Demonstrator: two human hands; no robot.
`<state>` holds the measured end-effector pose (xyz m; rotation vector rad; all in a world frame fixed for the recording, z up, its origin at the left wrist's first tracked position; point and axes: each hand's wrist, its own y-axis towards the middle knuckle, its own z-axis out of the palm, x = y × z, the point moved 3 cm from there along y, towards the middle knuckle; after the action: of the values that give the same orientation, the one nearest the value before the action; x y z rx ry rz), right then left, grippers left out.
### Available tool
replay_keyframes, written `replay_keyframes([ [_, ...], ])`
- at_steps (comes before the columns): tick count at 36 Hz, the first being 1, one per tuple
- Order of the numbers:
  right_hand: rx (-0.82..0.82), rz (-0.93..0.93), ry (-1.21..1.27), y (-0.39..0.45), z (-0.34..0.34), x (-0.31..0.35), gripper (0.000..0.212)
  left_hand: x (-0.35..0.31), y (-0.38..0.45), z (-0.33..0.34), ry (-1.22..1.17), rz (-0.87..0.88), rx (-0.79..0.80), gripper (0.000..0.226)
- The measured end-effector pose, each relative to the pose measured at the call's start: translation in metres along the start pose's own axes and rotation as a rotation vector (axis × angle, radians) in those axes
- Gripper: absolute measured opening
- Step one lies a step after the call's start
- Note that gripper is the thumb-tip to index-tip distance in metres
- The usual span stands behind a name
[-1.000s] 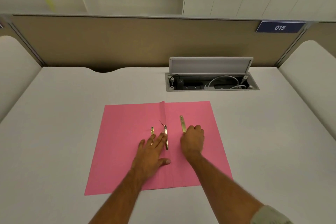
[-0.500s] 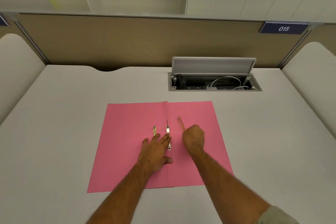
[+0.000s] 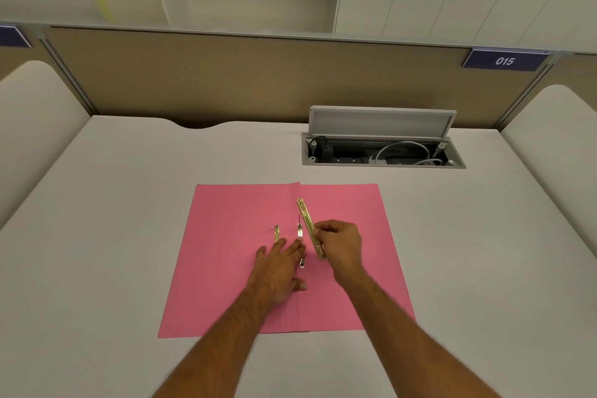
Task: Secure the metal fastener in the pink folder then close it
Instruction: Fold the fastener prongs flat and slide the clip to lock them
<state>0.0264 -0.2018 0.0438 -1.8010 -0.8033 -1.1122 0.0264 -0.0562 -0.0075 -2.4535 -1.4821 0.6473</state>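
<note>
The pink folder [image 3: 232, 268] lies open and flat on the desk. My right hand [image 3: 340, 244] pinches a long brass fastener bar [image 3: 308, 223], held tilted just right of the fold. My left hand [image 3: 277, 268] rests flat on the left leaf, fingers spread, fingertips by the fold. One thin metal prong [image 3: 299, 229] stands up near the fold above my left fingertips, and a second prong end [image 3: 302, 261] shows below them. A small brass piece [image 3: 276, 233] lies on the left leaf beyond my left fingers.
An open cable box [image 3: 382, 152] with white cables is sunk in the desk [image 3: 113, 220] behind the folder, its lid raised. A tan partition [image 3: 226, 81] closes the back of the desk. Padded side panels stand at left and right.
My right hand has lifted the brass bar off the right leaf and brought it closer to the fold. The prong by the fold now stands upright. My left hand stays pressed on the folder.
</note>
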Motion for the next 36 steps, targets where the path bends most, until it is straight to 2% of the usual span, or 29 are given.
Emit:
replay_keyframes([
  [20, 0.036, 0.109, -0.05, 0.005, 0.014, -0.006, 0.022, -0.002, 0.002, 0.002, -0.056, -0.02, 0.007, 0.091],
  [22, 0.048, 0.129, -0.025, 0.006, 0.014, -0.007, 0.024, -0.001, 0.003, 0.003, -0.072, -0.023, 0.005, 0.086],
  [27, 0.095, 0.187, 0.094, 0.01, 0.015, -0.014, 0.012, -0.006, 0.003, -0.001, -0.108, -0.04, -0.042, 0.052],
  [36, 0.122, 0.209, 0.162, 0.014, 0.015, -0.019, 0.008, -0.012, 0.003, -0.004, -0.061, -0.052, -0.081, 0.046],
])
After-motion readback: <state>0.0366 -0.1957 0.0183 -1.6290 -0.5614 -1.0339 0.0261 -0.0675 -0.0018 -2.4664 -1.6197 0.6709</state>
